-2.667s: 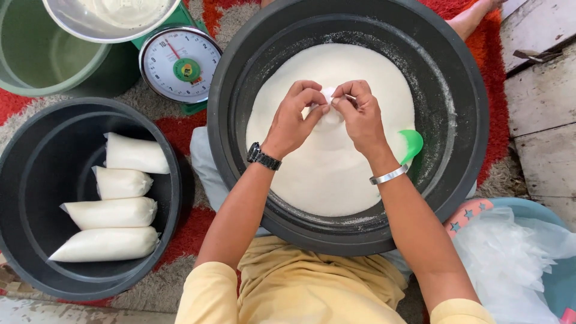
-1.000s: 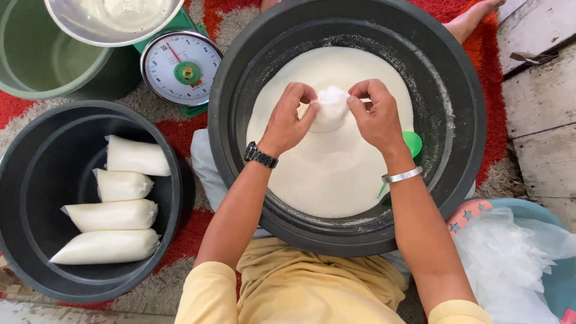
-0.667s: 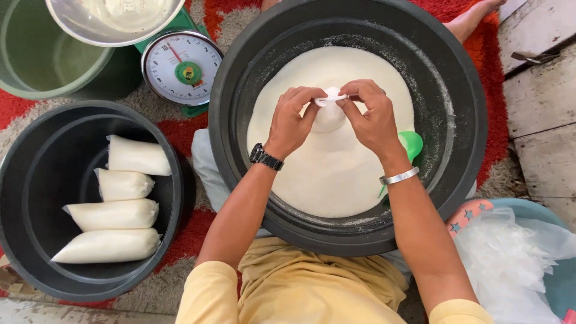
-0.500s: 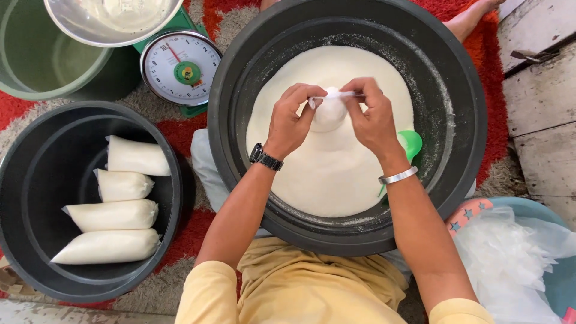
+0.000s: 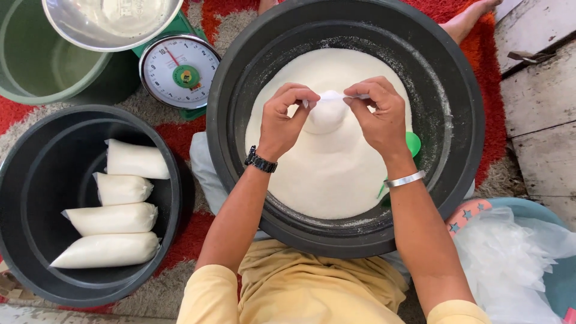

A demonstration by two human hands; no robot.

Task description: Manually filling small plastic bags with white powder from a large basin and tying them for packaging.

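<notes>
Now the left hand (image 5: 288,117) and right hand (image 5: 375,111) are both pinching the filled white bag's (image 5: 327,114) neck over the black tub (image 5: 240,78), frame centre. Knotting seems underway; cinching calls for steady tension.

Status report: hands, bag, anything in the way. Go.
Left hand and right hand both pinch the small filled bag at its neck, over the big black tub. Nothing between them.

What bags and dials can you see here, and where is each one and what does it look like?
Small bag: clear, full of white powder, top pinched between left hand and right hand, over the big black tub.
Four filled bags: white, sausage-shaped, lying in the black tub on the left.
Kitchen scale: round white dial, green centre, green body, red needle.
Empty clear bags: crumpled pile, bottom right.
</notes>
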